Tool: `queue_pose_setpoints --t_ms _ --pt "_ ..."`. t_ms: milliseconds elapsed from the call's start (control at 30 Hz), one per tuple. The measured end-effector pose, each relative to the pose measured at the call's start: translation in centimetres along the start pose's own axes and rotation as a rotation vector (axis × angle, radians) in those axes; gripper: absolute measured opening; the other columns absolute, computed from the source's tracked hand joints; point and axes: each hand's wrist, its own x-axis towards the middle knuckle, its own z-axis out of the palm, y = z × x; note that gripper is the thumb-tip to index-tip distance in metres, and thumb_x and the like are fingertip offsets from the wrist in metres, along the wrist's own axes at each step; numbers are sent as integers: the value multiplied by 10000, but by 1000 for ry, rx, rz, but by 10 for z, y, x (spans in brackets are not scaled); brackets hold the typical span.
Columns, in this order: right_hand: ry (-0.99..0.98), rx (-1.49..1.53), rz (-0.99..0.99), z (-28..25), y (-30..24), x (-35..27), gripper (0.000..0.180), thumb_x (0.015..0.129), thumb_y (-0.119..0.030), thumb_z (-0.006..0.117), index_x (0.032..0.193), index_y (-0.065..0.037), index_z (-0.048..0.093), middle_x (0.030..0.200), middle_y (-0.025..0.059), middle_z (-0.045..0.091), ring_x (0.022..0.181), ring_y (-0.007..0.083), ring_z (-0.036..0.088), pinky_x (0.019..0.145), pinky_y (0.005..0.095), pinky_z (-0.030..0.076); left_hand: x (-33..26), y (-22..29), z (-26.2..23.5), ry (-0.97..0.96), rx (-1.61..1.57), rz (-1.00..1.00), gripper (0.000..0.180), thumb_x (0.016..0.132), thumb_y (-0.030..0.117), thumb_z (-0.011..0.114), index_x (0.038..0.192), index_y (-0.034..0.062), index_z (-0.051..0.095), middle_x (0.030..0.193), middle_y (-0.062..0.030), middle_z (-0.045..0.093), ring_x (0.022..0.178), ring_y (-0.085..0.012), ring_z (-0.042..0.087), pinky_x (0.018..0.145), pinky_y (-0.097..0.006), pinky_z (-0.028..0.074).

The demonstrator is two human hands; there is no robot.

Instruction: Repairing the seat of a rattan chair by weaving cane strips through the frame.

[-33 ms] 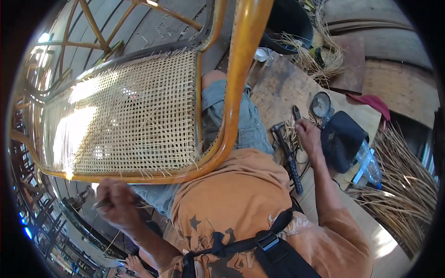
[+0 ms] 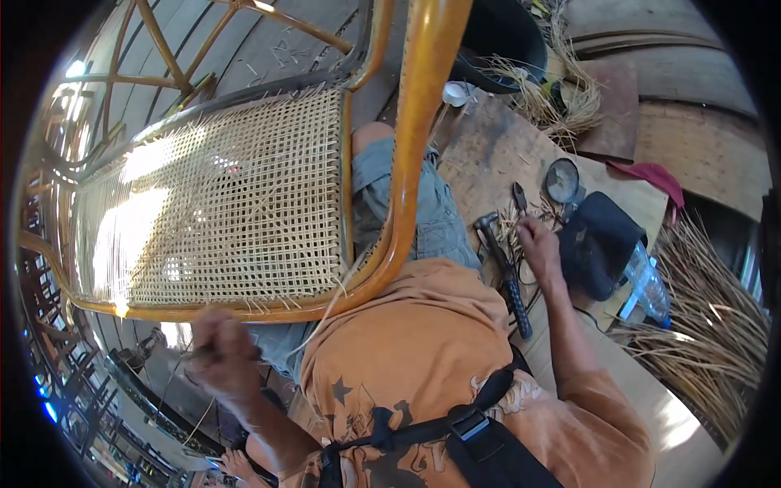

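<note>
A chair frame of glossy bent cane (image 2: 411, 163) rests over my lap, its panel of woven cane mesh (image 2: 268, 187) on the left. Just below the frame's near rail is my left hand (image 2: 224, 354), closed and smeared by motion; what it grips cannot be made out. One loose pale cane strand (image 2: 329, 307) hangs from the panel's near right corner across my shirt. On the right, my right hand (image 2: 539, 248) is closed above the work board, beside dark-handled pliers (image 2: 519, 195) and a hammer (image 2: 506, 276). Whether anything sits between its fingers is hidden.
A round tin (image 2: 562, 180), a black pouch (image 2: 600, 246) and a clear bottle (image 2: 648, 289) lie right of my right hand. Beyond them spreads a cane bundle (image 2: 708, 325). A dark bucket (image 2: 504, 45) stands at the far side. Another person's hand (image 2: 237, 465) shows at lower left.
My left hand has shifted slightly right. The loose cane strand now stretches across my shirt. My right hand has drawn back a little, leaving a gap to the pliers.
</note>
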Motion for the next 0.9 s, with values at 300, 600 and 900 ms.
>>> queue_pose_setpoints --t_ms 300,600,900 --pt "262 -154 -98 44 1 -31 139 843 -94 547 960 -32 592 935 176 577 898 330 554 802 384 432 -36 2 68 -825 257 -229 221 850 65 567 1057 -6 596 776 -90 582 647 -134 536 617 -244 439" --pt "193 -90 -27 48 1 -42 140 828 -142 578 944 -66 598 873 165 587 841 318 574 746 385 458 -33 -8 72 -929 316 -311 175 851 84 577 1020 39 597 763 -125 587 660 -180 577 606 -280 444" --pt "-292 -207 387 62 -35 -67 237 804 -255 610 940 -64 577 870 169 608 890 389 571 745 466 459 -31 7 78 -934 350 -114 235 850 53 538 1083 38 557 842 -131 635 770 -227 636 673 -310 489"
